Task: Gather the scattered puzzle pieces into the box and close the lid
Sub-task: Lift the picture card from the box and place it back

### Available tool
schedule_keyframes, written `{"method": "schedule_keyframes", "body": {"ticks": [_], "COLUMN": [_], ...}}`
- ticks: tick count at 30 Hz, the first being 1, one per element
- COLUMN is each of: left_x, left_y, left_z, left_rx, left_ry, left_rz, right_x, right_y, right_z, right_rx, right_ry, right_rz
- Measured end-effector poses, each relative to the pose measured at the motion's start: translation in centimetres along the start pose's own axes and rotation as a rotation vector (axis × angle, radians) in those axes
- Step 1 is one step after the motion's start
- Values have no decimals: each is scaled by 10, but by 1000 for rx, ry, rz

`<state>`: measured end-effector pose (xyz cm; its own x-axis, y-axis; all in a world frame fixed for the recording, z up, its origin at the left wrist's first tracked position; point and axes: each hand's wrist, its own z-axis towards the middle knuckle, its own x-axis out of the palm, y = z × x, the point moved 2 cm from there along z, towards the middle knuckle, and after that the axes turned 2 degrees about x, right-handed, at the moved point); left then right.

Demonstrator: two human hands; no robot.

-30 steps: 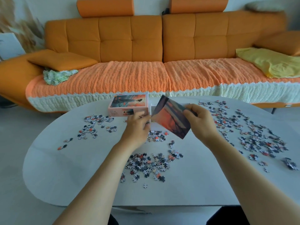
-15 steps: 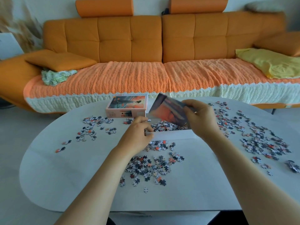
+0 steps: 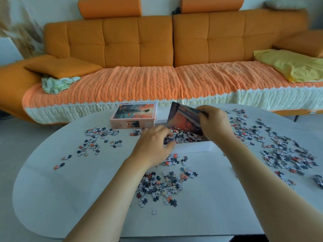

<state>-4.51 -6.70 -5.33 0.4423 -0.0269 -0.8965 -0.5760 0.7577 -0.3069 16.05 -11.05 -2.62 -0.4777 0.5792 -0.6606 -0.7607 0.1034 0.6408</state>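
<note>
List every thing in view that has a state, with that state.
box, open, partly filled with pieces.
lid, off, lying picture-up on the table beside the box.
picture sheet, tilted over the box.
right hand, pinches the picture sheet.
left hand, grips the box's left corner.
loose pieces, scattered on the table outside the box.

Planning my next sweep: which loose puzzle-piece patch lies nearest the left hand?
The central patch beside the left hand, in front of the white box; the left patch and right patch lie farther off.
</note>
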Motion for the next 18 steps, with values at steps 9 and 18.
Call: {"method": "schedule_keyframes", "body": {"ticks": [9,18], "left_x": [24,10], "left_y": [-9,-10], "left_z": [33,13], "left_rx": [-12,42], "left_ry": [401,276], "left_rz": [328,320], "right_x": [-15,-9], "right_y": [-16,-8], "right_z": [2,-11], "right_rx": [108,-163], "right_ry": [-84,13], "right_rz": [120,187]}}
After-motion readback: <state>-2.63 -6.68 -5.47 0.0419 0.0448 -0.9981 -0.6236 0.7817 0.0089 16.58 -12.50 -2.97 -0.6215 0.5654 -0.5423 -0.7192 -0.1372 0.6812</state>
